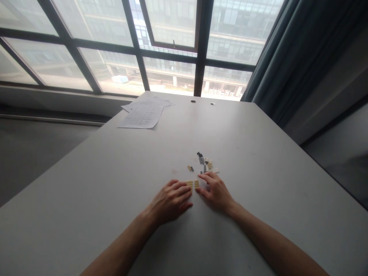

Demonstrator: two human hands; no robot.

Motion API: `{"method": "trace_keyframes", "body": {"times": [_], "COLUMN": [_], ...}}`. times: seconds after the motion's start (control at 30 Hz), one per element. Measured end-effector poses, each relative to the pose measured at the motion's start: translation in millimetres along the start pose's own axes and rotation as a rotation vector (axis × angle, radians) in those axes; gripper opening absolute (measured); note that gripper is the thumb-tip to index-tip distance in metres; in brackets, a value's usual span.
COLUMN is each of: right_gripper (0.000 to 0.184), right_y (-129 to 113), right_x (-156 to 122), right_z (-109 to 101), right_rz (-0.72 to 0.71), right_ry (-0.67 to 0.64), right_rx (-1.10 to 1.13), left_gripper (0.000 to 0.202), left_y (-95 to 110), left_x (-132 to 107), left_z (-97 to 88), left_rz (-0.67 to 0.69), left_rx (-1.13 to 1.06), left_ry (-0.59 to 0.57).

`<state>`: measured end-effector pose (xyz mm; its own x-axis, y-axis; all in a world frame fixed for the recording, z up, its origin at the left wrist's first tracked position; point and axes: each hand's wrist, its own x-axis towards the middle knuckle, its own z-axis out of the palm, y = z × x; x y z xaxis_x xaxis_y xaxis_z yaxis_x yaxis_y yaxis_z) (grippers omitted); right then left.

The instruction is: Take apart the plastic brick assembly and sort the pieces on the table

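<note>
Two tan studded building-block plates lie side by side on the white table, with a narrow gap between them. My left hand [175, 197] is curled over the left tan plate [189, 183], its fingertips on the plate and covering part of it. Just to the right, my right hand [216, 191] rests with index finger and thumb apart. Its thumb tip touches the lower edge of the smaller tan plate [196, 184], while the index fingertip is above that plate. Beyond the hands are a small tan-and-grey piece [190, 168] and grey bricks [201, 160].
Several white and tan pieces [209, 164] sit in a loose cluster beyond my right hand, near a dark piece [199, 154]. Printed papers [142, 115] lie at the far left of the table [115, 184]. Windows and a dark curtain [276, 57] stand behind it.
</note>
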<state>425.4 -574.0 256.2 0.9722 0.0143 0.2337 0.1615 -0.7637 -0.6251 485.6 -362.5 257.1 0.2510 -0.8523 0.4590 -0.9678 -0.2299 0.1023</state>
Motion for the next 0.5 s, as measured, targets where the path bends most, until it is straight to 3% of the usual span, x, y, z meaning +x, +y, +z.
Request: {"method": "trace_keyframes", "body": {"times": [0.27,0.5], "right_gripper": [0.030,0.027], "right_y": [28.1,52.4], "right_x": [4.9,-8.0], "right_z": [-30.4,-34.7], "right_rz": [0.115,0.120], "right_ry": [0.154,0.218], "right_rx": [0.075,0.013], "left_gripper": [0.017,0.017], "left_y": [-2.0,-16.3], "left_x": [-1.0,6.3], "left_z": [-1.3,0.3], "left_rz": [-0.046,-0.328], "left_rx": [0.006,0.023], "left_ry": [0.091,0.186]}}
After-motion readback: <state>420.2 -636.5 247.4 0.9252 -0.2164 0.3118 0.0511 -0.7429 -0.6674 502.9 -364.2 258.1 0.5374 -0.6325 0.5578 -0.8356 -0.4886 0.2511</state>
